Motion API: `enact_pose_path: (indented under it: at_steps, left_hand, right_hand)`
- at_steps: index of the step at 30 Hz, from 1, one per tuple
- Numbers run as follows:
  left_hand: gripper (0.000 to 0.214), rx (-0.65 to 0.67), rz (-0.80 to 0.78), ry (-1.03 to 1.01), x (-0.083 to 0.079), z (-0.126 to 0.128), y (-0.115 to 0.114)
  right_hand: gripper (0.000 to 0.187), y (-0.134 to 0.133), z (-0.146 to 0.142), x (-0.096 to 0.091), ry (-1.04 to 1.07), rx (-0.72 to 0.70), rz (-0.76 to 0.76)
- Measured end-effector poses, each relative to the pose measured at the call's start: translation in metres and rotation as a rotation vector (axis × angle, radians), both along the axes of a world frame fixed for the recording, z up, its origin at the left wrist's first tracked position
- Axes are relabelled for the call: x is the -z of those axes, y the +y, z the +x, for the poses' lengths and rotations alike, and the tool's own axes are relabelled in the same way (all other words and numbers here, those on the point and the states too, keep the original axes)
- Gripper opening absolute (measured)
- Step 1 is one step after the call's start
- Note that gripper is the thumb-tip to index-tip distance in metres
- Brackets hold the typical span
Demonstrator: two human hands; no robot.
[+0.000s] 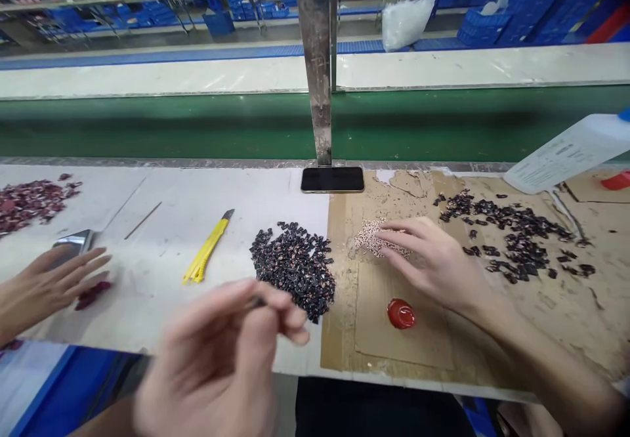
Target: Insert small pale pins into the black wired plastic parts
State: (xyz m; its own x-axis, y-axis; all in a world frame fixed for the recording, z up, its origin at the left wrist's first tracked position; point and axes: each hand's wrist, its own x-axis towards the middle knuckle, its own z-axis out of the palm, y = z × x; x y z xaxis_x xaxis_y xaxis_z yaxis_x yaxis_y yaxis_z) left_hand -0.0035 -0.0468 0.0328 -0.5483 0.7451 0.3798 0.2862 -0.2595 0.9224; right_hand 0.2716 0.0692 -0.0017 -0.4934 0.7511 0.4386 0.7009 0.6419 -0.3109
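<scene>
**Left hand** (216, 365): there it is, raised over the near table edge and blurred, fingers curled and pinching a slim dark implement (256, 302); too blurred to call the exact tool.

**Right hand** (426, 263): open, fingers spread, fingertips right on a heap of pale speckled bits (378, 239).

**Between the hands:** a big mound of dark speckled pieces (293, 270), with the left hand's fingers just above its lower edge.

**Cardboard sheet** (428, 338): worn and torn, carrying the pale heap, a red blob (401, 313) just below the right hand, and a loose scatter of dark pieces (512, 233) off to the right.

**Co-worker's side:** a co-worker's hand (49, 283) reaches in from the left, open, just beside a few maroon pieces (91, 294). A silvery metal object (73, 243) sits at its fingers, and a maroon pile (32, 204) lies farther along.

**White tabletop** (221, 191): a yellow utility knife (207, 253) and a thin rod (142, 220) lie here.

**Far edge:** a black smartphone (332, 179) lies flat at the foot of a steel post (315, 63), and a white plastic bottle (566, 151) lies tilted at the right.

**Beyond:** a green conveyor belt (295, 125), then blue crates (485, 27).
</scene>
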Motion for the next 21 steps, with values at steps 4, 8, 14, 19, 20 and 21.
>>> enact_pose_path:
  at_steps: [4, 8, 14, 19, 20, 21]
  left_hand:
    - [0.006, 0.217, -0.220, -0.161, 0.018, 0.032, 0.025]
    - [0.008, 0.261, -0.291, -0.208, 0.027, 0.025, 0.028]
    - [0.014, 0.314, -0.368, -0.301, 0.033, 0.024, 0.026]
    - [0.016, 0.361, -0.336, -0.369, 0.030, 0.026, 0.031]
    - [0.016, 0.366, -0.333, -0.370, 0.029, 0.026, 0.031]
    - [0.015, 0.367, -0.332, -0.366, 0.028, 0.026, 0.030]
  right_hand:
    - [0.020, 0.021, -0.010, 0.024, -0.168, -0.105, -0.088]
    - [0.022, 0.034, -0.014, 0.025, -0.267, -0.171, -0.098]
    - [0.023, 0.040, -0.017, 0.027, -0.359, -0.223, -0.097]
    - [0.025, 0.041, -0.020, 0.032, -0.351, -0.241, -0.094]
    - [0.026, 0.040, -0.019, 0.031, -0.338, -0.241, -0.095]
    - [0.026, 0.038, -0.016, 0.028, -0.327, -0.238, -0.091]
